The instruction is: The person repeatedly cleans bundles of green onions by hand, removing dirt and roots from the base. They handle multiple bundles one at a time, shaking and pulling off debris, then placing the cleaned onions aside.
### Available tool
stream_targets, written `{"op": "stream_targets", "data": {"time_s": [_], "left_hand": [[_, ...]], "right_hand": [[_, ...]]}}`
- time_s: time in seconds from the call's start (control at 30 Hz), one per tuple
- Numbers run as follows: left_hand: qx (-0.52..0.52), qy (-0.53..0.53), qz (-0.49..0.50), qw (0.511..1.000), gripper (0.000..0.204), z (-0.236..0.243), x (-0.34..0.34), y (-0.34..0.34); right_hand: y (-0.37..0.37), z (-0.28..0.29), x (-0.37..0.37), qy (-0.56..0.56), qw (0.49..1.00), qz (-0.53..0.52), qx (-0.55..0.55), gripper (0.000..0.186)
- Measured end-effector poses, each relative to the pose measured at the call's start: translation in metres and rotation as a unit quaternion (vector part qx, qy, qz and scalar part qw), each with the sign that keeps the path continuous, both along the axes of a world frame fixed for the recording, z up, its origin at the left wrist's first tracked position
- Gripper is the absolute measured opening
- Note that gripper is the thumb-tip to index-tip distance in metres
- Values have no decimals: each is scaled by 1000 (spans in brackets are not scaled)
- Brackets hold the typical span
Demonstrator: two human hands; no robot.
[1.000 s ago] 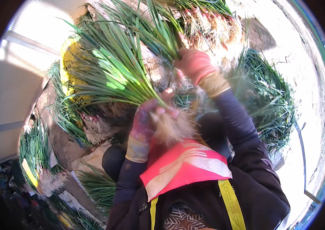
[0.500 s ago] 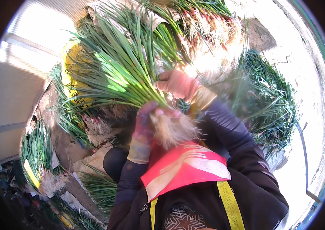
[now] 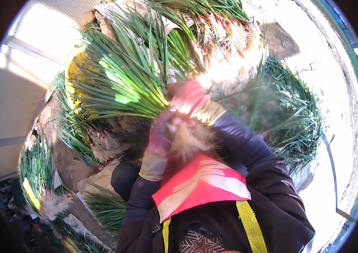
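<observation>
Left hand (image 3: 162,135) sits in a soft knitted glove, purple and matt, cuff a smoother tan rubbery band. Right hand (image 3: 187,96) wears a pink cloth glove, fuzzy in the sun. Between them the green onion bunch (image 3: 124,84), leaves waxy, slick and glossy where light hits, roots (image 3: 189,139) pale, hairy, dry. Just below the hands, a red cloth scarf (image 3: 200,185), flat weave, matt. The dark sleeve (image 3: 255,164) looks smooth, lightly sheened fabric.
</observation>
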State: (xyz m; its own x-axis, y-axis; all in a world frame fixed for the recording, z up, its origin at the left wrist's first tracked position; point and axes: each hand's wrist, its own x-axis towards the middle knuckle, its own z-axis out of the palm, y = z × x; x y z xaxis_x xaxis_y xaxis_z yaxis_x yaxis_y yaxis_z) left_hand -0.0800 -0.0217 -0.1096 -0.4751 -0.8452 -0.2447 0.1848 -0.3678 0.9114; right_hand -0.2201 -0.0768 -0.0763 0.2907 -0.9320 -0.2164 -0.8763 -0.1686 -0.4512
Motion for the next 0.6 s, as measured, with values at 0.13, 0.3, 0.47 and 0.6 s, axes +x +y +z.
{"op": "stream_targets", "data": {"time_s": [0.13, 0.3, 0.47, 0.6], "left_hand": [[20, 75, 17, 997, 36, -5, -4, 0], [129, 121, 82, 981, 50, -10, 4, -3], [-34, 212, -12, 977, 47, 8, 23, -11], [3, 313, -22, 949, 36, 17, 22, -16]], "right_hand": [[3, 7, -3, -120, 988, -59, 75, 24], [52, 20, -11, -476, 866, -95, 118, 13], [54, 6, -59, -310, 902, -263, 148, 25], [-1, -9, -94, 125, 982, -108, 89, 36]]}}
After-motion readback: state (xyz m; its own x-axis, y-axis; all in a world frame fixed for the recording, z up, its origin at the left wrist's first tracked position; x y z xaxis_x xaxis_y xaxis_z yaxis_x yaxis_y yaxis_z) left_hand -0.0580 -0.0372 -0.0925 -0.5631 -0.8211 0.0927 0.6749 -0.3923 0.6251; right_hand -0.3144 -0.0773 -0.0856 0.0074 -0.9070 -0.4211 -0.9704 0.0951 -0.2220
